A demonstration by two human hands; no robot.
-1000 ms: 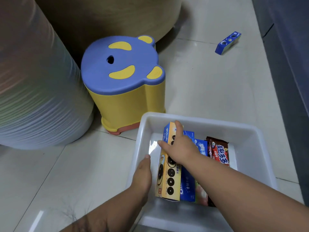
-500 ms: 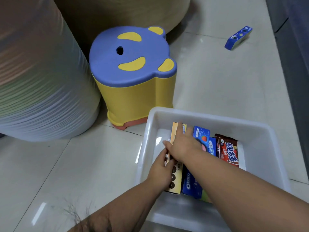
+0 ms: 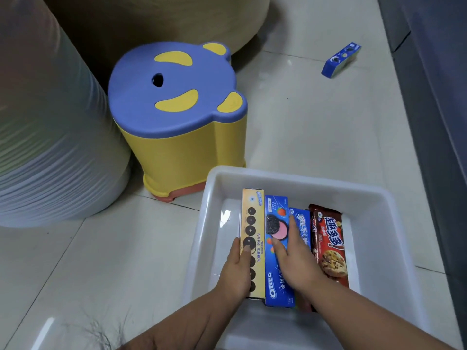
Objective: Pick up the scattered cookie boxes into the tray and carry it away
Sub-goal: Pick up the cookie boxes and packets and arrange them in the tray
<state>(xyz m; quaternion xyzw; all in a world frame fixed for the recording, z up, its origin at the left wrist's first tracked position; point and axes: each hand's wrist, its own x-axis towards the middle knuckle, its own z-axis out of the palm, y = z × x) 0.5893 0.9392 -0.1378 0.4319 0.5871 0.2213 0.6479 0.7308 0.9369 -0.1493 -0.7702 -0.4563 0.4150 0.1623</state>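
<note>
A white plastic tray (image 3: pixel 379 198) sits on the floor in front of me. Inside it, side by side, lie a yellow cookie box (image 3: pixel 252 218), a blue Oreo box (image 3: pixel 276 213), a second blue box (image 3: pixel 302 223) and a red chocolate-chip cookie pack (image 3: pixel 329 238). My left hand (image 3: pixel 238 269) grips the yellow box from its left side, thumb on top. My right hand (image 3: pixel 295 256) lies flat with spread fingers on the two blue boxes. One more blue cookie box (image 3: pixel 341 59) lies alone on the floor at the far right.
A blue-and-yellow child's stool (image 3: pixel 177 122) stands just left of the tray's far corner. A large wrapped roll (image 3: pixel 45 122) fills the left side and a tan roll (image 3: pixel 164 18) stands behind the stool. A dark cabinet (image 3: pixel 434 97) runs along the right.
The yellow box went from tilted in my right hand to lying in the row. My left hand moved from the tray rim onto that box. My right hand shifted onto the blue boxes.
</note>
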